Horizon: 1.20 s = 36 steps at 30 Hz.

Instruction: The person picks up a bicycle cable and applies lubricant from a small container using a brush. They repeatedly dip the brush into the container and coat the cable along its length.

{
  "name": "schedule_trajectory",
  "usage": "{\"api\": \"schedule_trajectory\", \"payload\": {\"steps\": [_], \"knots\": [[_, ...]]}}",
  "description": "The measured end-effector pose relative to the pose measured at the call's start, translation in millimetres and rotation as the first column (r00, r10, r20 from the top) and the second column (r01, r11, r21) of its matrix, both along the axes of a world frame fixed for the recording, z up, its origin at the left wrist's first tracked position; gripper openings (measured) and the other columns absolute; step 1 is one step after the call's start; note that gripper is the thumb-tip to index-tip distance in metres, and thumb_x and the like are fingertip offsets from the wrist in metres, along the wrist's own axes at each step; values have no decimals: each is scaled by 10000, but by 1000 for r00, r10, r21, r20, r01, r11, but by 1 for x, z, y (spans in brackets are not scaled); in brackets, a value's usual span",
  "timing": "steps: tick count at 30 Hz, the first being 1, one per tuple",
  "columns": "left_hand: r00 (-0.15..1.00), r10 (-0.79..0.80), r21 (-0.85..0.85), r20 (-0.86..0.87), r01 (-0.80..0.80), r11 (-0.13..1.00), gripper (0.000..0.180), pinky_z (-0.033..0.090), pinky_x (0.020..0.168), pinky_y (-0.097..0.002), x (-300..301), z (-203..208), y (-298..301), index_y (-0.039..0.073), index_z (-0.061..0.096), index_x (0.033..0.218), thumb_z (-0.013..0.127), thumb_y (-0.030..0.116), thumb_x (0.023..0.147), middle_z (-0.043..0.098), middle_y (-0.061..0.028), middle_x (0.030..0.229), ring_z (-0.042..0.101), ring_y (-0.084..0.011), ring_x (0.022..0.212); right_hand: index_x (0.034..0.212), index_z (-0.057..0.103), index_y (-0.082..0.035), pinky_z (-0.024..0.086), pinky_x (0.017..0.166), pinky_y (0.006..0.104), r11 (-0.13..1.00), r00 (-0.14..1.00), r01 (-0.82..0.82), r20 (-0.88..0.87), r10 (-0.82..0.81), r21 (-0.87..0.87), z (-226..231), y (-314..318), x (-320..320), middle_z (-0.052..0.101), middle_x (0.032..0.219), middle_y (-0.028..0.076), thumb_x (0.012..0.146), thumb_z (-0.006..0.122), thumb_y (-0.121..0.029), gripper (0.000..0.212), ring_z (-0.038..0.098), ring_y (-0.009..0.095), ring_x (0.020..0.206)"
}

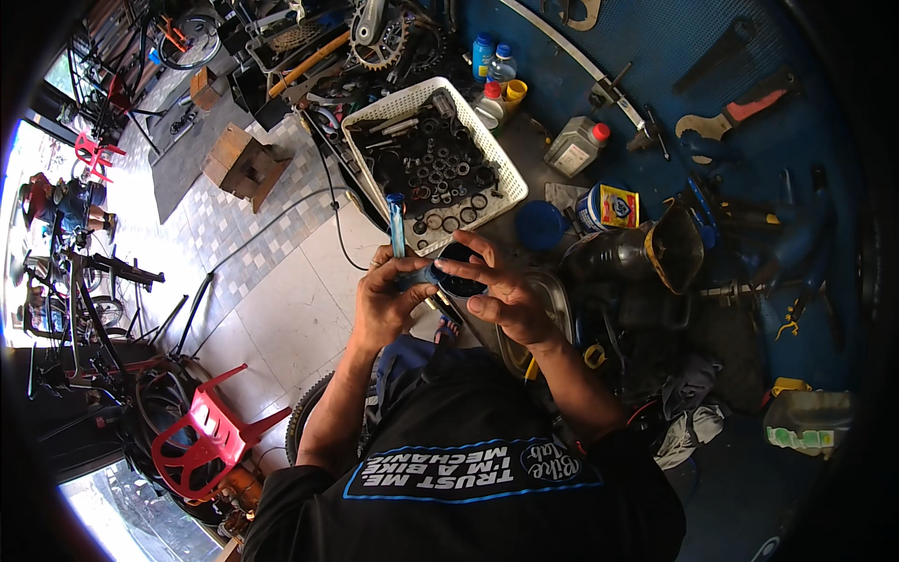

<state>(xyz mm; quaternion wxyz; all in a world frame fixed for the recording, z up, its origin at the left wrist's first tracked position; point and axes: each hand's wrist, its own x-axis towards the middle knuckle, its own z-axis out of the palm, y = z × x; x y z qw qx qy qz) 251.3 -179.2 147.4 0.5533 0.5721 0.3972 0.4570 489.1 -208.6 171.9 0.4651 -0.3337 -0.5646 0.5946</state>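
Observation:
My left hand (382, 298) is closed on a blue metal bike part (397, 229), its narrow arm pointing up and away from my fingers. The part's other end lies between my two hands. Reaching in from the right, my right hand (510, 302) has its fingers spread, and a fingertip is at the near end of the blue part. Behind those fingers shows a dark round container (459, 284), partly covered by them; whether the hand touches it I cannot tell. Just beyond my hands stands a white perforated basket (510, 178) with rings, bearings and small metal parts in it.
Bottles (482, 56), a grey jug with a red cap (578, 147) and a blue lid (540, 224) are on the right-hand bench. Tools hang on the blue wall panel. A wooden block (245, 161) and a red plastic chair (213, 426) stand on the left floor.

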Motion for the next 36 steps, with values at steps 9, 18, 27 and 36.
{"api": "schedule_trajectory", "payload": {"steps": [9, 18, 27, 36], "knots": [[1000, 5, 15, 17, -5, 1000, 334, 510, 1004, -323, -4, 5, 0, -11, 754, 1197, 882, 62, 898, 616, -80, 1216, 619, -191, 1150, 1377, 769, -272, 204, 1291, 638, 806, 677, 34, 580, -454, 591, 16, -3, -4, 426, 1614, 208, 871, 784, -410, 525, 264, 523, 1549], [989, 91, 103, -113, -79, 992, 326, 565, 930, -333, -8, 8, 4, 17, 778, 1157, 906, 57, 860, 625, -85, 1201, 666, -204, 1081, 1393, 762, -211, 177, 1298, 603, 866, 708, 26, 602, -368, 499, 32, -5, 16, 407, 1634, 220, 862, 790, -442, 580, 240, 475, 1575], [866, 352, 422, -355, -187, 887, 366, 563, 845, -386, 7, 25, -3, 48, 794, 1122, 925, 20, 781, 668, -113, 1087, 684, -285, 996, 1553, 615, -106, 142, 1311, 570, 971, 924, 59, 356, -141, 230, 3, -15, -8, 330, 1686, 202, 889, 780, -444, 763, 195, 409, 1616], [833, 384, 458, -399, -182, 870, 370, 535, 867, -407, 10, 19, -3, 42, 790, 1158, 904, 54, 806, 661, -142, 1097, 659, -313, 1001, 1581, 483, 90, 122, 1333, 412, 954, 882, -140, -472, -1, -264, 0, -26, -16, 276, 1760, 164, 932, 697, -444, 867, 225, 258, 1649]]}}
